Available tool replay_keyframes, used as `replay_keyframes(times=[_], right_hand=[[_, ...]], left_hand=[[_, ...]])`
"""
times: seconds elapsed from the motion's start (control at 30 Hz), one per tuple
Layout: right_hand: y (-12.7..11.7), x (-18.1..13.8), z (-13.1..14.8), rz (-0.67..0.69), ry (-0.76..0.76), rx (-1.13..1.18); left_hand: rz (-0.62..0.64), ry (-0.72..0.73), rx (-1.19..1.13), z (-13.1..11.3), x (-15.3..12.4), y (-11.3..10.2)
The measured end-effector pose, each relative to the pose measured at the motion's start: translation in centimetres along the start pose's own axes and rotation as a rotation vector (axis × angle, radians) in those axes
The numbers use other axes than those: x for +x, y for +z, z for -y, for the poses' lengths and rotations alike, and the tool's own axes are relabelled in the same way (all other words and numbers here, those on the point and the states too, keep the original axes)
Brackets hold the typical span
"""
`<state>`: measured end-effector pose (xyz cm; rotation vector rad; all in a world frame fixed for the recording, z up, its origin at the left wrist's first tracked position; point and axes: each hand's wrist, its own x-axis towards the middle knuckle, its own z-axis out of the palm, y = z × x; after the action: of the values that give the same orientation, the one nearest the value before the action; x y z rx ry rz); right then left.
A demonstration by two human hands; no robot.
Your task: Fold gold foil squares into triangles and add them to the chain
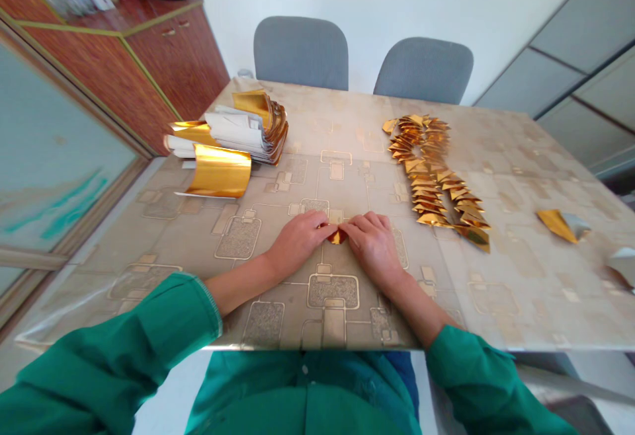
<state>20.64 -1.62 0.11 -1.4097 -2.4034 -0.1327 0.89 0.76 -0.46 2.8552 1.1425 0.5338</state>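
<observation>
Between left grip (298, 239) and right grip (373, 243), gold paper (337, 237)

Cloth-covered table (501, 322), beige, patterned with rounded rectangles; at left, bundle of gold-and-white foil sheets (238, 129); just before it, single curled gold sheet (223, 169); at right, folded gold foil pieces (427, 190), overlapping in rows; farther right, loose gold-and-silver piece (559, 224).

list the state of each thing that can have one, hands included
Bare left hand: pinching the small gold foil piece
Bare right hand: pinching its other side
Small gold foil piece: partly hidden
Curved gold foil sheet: unfolded, gold side up
Gold-and-white paper stack: curled, uneven
Folded gold foil pieces: lined up in rows
Gold-and-silver paper piece: bent, lying apart
Reddish wooden cabinet: doors closed
</observation>
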Motion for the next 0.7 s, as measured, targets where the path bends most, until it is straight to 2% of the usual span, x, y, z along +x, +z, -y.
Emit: replay_keyframes(times=[0.23, 0.4, 0.7], right_hand=[[-0.4, -0.5, 0.8, -0.011, 0.035, -0.069], [-0.7, -0.9, 0.4, -0.034, 0.096, -0.079], [-0.6, -1.1, 1.1, -0.054, 0.078, -0.111]], left_hand=[[0.069, -0.002, 0.036, -0.2, 0.0, -0.4], [0.051, -0.014, 0.032, 0.0, -0.1, -0.1], [0.159, 0.018, 0.106, -0.4, 0.2, -0.8]])
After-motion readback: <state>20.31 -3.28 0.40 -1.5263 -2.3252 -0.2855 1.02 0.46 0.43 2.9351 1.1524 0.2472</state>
